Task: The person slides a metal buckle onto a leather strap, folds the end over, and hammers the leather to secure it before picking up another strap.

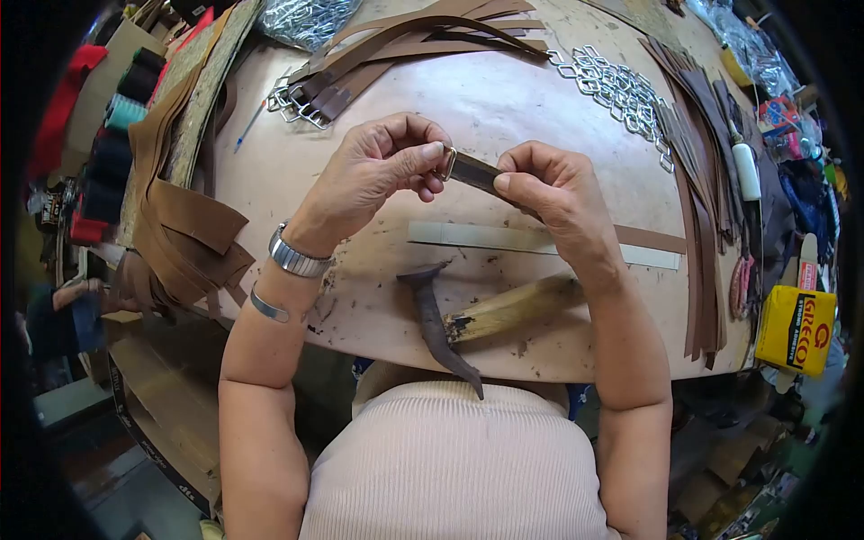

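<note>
Between thumb and fingers, my left hand [391,166] pinches a small metal buckle [450,164] at the end of a dark brown leather strap [475,173]. My right hand [556,189] is closed on the same strap a little further along, and the strap's far part is hidden by that hand. Both hands are raised over the table [360,261]. Below them lies a pale flat strip [481,238], partly covered by my right forearm. Nearer my body rests a hammer with a dark metal head [432,319] and a wooden handle [517,310].
Brown straps with buckles [387,58] lie at the back, beside loose metal buckles [621,90]. Brown leather pieces [193,216] hang at the left, near a pen [250,126]. On the right are long straps [702,270], a white bottle [746,171] and a yellow adhesive tin [796,331].
</note>
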Motion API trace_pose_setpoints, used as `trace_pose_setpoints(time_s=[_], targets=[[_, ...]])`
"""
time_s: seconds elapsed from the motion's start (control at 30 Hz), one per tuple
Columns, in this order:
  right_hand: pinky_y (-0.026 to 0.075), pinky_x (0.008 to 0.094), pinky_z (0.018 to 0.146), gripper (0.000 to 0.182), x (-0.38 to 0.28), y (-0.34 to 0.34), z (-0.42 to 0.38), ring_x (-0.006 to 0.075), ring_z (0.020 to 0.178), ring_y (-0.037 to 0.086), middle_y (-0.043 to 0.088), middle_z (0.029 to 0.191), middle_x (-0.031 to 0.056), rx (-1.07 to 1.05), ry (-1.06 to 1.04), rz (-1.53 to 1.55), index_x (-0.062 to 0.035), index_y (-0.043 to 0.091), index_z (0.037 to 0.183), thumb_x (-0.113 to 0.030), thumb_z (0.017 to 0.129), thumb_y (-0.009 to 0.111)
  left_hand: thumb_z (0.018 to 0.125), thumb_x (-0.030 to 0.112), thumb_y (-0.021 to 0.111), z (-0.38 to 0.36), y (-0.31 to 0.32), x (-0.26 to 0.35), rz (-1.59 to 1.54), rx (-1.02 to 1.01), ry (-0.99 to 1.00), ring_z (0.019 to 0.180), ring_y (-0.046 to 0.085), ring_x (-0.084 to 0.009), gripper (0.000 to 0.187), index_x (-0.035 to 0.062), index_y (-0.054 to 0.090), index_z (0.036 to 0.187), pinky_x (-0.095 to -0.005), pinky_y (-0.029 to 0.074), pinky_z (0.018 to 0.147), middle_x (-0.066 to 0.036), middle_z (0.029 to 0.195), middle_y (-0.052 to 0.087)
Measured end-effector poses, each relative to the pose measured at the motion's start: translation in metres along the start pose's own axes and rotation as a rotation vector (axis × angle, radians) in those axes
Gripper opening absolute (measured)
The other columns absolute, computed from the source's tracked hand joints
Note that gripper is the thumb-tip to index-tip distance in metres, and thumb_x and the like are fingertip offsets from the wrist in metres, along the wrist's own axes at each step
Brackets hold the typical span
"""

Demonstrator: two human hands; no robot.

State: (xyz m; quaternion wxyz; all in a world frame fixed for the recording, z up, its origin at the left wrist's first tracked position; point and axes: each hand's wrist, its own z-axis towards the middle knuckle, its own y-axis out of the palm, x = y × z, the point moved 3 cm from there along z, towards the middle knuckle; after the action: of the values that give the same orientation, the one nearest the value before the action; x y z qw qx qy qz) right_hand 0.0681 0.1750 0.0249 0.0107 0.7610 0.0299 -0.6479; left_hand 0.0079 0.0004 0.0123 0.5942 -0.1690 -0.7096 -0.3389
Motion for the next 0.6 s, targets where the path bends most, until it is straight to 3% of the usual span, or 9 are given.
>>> trace_pose_setpoints(time_s=[0.27,0.37,0.6], targets=[[0.033,0.0187,0.048,0.011,0.001,-0.008,-0.003,0.0029,0.056,0.041,0.050,0.062,-0.0038,-0.092,-0.063,0.035,-0.0003,0.059,0.076,-0.011,0.076,0.061,0.084,0.023,0.059,0.007,0.015,-0.008,-0.194,-0.194,-0.132,0.067,0.053,-0.0077,0.027,0.0026,0.050,0.099,-0.0176,0.045,0.057,-0.002,0.085,0.053],[0.033,0.0190,0.048,0.011,0.001,-0.009,-0.005,0.0032,0.056,0.040,0.049,0.061,-0.0035,-0.076,-0.094,0.014,0.0002,0.059,0.076,-0.011,0.076,0.060,0.086,0.017,0.054,0.010,0.026,-0.008,-0.254,-0.165,-0.169,0.067,0.054,-0.0097,0.020,0.0012,0.052,0.098,-0.0210,0.047,0.061,-0.003,0.079,0.055],[0.033,0.0195,0.048,0.013,0.000,-0.011,-0.008,0.0036,0.056,0.040,0.049,0.061,-0.0032,-0.062,-0.130,0.031,0.0020,0.060,0.076,-0.011,0.076,0.060,0.085,0.020,0.057,0.011,0.038,-0.011,-0.296,-0.173,-0.136,0.064,0.053,-0.0085,0.019,0.0047,0.052,0.095,-0.0201,0.045,0.059,-0.002,0.077,0.054]])
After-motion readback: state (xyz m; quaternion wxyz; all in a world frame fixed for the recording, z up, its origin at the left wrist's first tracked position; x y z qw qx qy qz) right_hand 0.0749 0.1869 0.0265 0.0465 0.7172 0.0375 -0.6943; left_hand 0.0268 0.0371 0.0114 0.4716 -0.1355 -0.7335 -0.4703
